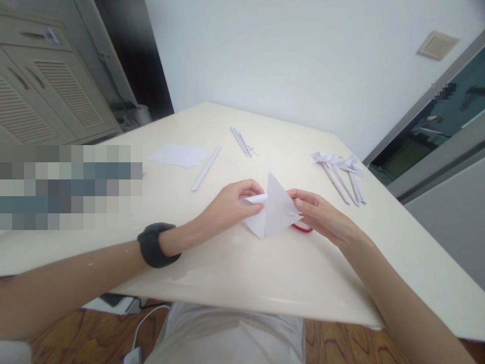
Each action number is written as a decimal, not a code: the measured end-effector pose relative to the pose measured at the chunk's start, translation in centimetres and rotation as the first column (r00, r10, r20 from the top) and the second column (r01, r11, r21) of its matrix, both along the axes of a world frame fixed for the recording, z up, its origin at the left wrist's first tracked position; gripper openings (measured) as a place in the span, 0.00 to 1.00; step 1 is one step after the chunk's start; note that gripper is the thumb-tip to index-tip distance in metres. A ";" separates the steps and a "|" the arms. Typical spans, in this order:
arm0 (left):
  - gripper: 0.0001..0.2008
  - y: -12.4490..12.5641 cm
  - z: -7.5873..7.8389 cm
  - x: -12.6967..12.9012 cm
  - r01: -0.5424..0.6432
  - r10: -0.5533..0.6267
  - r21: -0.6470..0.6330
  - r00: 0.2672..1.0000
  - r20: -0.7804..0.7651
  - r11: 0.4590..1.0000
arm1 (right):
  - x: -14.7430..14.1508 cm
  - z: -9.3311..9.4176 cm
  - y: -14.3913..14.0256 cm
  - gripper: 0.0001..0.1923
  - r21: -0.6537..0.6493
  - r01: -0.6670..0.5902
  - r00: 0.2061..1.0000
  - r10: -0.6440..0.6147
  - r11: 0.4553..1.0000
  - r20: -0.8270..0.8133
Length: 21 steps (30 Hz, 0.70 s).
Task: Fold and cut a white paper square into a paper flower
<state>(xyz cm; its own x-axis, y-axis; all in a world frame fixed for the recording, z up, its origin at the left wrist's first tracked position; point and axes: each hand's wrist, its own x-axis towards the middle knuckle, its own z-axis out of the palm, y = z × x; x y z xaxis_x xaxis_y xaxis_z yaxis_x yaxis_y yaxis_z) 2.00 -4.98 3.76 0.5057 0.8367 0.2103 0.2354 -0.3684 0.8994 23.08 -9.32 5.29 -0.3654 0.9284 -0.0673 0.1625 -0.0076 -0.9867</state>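
A folded white paper sheet (276, 210) stands partly raised off the cream table (235, 273) in the middle of the view. My left hand (231, 205) pinches its curled left edge. My right hand (320, 215) grips its right corner. A black band sits on my left wrist. A red object (302, 229) peeks out from under the paper and my right hand; most of it is hidden.
A rolled paper stick (206, 167) and flat white sheets (178, 154) lie to the far left. Thin paper sticks (240, 141) lie at the back. Several paper sticks with folded tops (341, 174) lie to the right. Wall behind, cabinets at left.
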 end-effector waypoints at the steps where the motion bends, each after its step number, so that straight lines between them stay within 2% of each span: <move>1: 0.07 0.0 0.0 0.0 -0.002 0.002 0.002 1.000 0.002 1.000 | -0.1 0.0 0.0 0.16 0.050 0.038 0.999 -0.039 0.998 0.033; 3: 0.07 0.1 0.0 0.0 -0.012 0.012 0.001 1.000 0.009 1.000 | -0.2 -0.2 -0.1 0.16 0.201 0.131 0.974 -0.164 0.971 0.156; 5: 0.07 0.1 -0.1 -0.1 -0.030 0.030 -0.004 0.999 0.013 1.000 | -0.5 -0.5 -0.1 0.14 0.369 0.186 0.904 -0.306 0.911 0.298; 8: 0.07 0.2 -0.1 -0.1 -0.055 0.055 -0.011 0.998 0.010 0.998 | -0.8 -0.9 -0.1 0.09 0.564 0.171 0.806 -0.444 0.808 0.392; 11: 0.07 0.2 -0.1 0.0 -0.063 0.063 -0.015 0.998 0.005 0.998 | -0.9 -0.9 -0.2 0.03 0.704 0.127 0.764 -0.522 0.698 0.379; 14: 0.07 0.2 0.0 -0.1 -0.071 0.071 -0.014 0.997 0.007 0.997 | -0.7 -0.7 -0.2 0.02 0.760 0.102 0.750 -0.552 0.642 0.365; 19: 0.07 0.2 0.0 -0.1 -0.097 0.098 -0.033 0.995 0.035 0.995 | -0.5 -0.9 -0.1 0.02 0.763 0.080 0.744 -0.547 0.642 0.383; 21: 0.08 0.3 -0.1 -0.1 -0.105 0.107 -0.056 0.993 0.053 0.993 | -0.6 -1.1 -0.1 0.02 0.782 0.092 0.741 -0.567 0.616 0.360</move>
<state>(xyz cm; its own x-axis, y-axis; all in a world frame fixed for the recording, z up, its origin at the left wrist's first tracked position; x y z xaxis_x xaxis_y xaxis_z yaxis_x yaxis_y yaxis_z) 1.94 -4.69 3.69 0.4023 0.8956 0.1898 0.2197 -0.2957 0.9297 22.44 -9.43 4.17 -0.1405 0.8161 0.5605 0.7763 0.4422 -0.4492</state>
